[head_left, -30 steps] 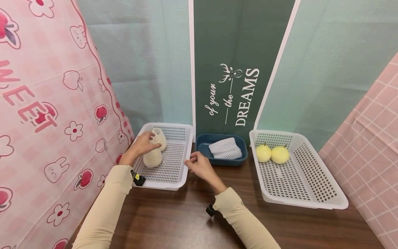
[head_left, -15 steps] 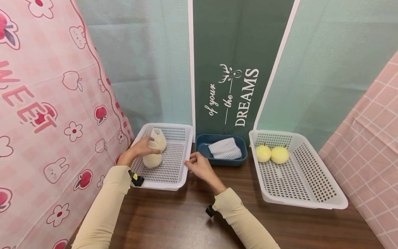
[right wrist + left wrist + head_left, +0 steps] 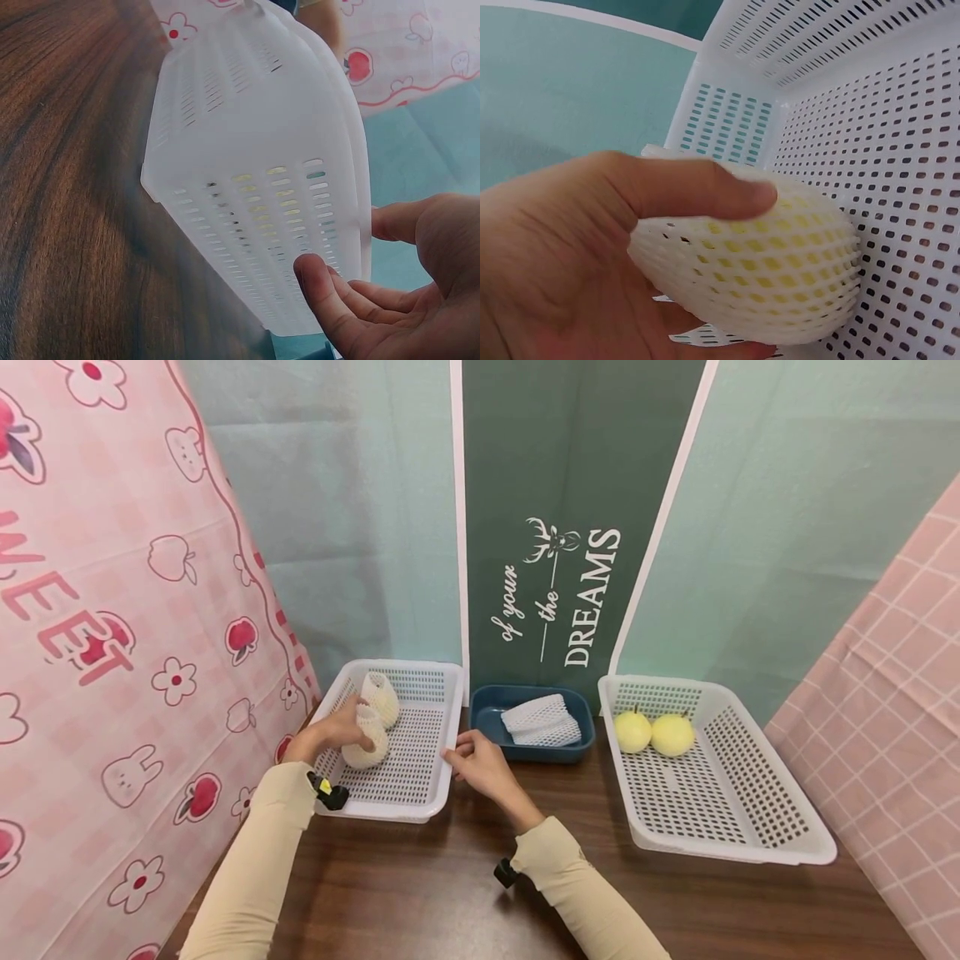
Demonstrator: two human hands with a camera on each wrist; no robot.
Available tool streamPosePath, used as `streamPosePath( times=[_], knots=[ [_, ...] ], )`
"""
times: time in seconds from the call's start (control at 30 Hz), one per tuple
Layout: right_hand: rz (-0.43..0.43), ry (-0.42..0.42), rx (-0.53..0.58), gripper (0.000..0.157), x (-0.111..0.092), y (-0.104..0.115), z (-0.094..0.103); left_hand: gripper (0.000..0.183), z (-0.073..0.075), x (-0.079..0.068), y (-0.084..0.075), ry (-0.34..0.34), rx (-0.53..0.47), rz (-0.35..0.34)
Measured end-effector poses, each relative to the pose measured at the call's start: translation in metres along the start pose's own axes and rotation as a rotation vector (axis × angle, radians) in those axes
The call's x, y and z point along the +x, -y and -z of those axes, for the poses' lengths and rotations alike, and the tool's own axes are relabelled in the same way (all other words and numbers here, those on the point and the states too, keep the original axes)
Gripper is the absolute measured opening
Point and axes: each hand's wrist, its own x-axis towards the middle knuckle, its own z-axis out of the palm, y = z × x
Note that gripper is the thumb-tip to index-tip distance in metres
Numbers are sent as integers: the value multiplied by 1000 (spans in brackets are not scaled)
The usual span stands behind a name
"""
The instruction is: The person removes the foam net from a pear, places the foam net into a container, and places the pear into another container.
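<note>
Two pears in white foam nets lie in the left white basket (image 3: 408, 789). My left hand (image 3: 337, 728) grips the nearer netted pear (image 3: 780, 274), thumb on top and fingers below it; yellow skin shows through the mesh. Just behind it rests the farther netted pear (image 3: 384, 702), standing apart from my fingers. At the basket's right rim is my right hand (image 3: 483, 766). In the right wrist view, its thumb (image 3: 394, 222) reaches over the rim while curled fingers sit against the outer wall, so it holds the edge.
A blue tray (image 3: 486, 727) with white foam nets (image 3: 543, 720) stands beyond my right hand. Another white basket (image 3: 757, 852) on the right holds two bare yellow pears (image 3: 672, 735). Fabric curtains (image 3: 360, 510) enclose the brown table (image 3: 420, 893) at the back and sides.
My left hand has come down from above the netted pears and closed round the nearer one. The right hand has stayed at the basket's rim.
</note>
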Motion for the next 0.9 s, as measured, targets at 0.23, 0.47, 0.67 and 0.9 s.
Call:
streamPosePath(
  times=[0.23,0.47,0.67,0.9],
  knots=[
    [-8,3,12,41,-1,1,0,107,0,3,5,-39,-10,38],
    [-10,0,7,41,-1,1,0,105,-1,3,5,30,-26,-93],
    [-3,1,5,41,-2,3,0,105,-5,-1,5,88,-24,-21],
    [1,-1,11,41,-2,2,0,95,-7,3,7,103,-24,-100]
  ],
)
